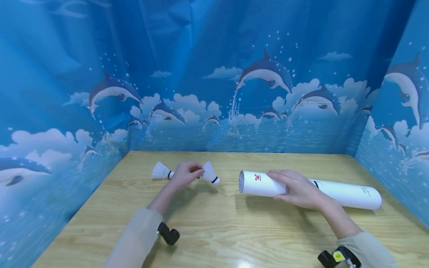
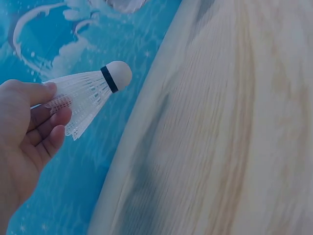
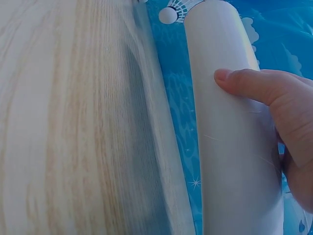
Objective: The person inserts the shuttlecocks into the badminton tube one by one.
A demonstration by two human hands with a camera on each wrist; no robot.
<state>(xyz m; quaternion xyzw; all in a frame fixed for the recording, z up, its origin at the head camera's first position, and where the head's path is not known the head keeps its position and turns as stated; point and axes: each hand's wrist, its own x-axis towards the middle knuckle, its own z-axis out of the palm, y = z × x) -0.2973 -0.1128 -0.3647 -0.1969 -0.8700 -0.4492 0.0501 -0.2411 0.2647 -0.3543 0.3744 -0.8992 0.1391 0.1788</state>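
Observation:
My left hand (image 1: 187,174) pinches a white shuttlecock (image 1: 210,173) by the edge of its skirt, the cork pointing right and slightly down. In the left wrist view, the thumb and fingers hold the shuttlecock (image 2: 93,90), which has a black band beside its round cork. My right hand (image 1: 296,188) grips a long white shuttlecock tube (image 1: 352,193) from above. The tube's left end faces the held shuttlecock, with a gap between them. In the right wrist view the thumb of my right hand (image 3: 288,107) lies along the tube (image 3: 234,147).
Another shuttlecock (image 1: 161,171) lies on the wooden table (image 1: 214,230) behind my left hand, partly hidden by it. Blue dolphin-print sheeting (image 1: 201,74) rises at the table's back and sides.

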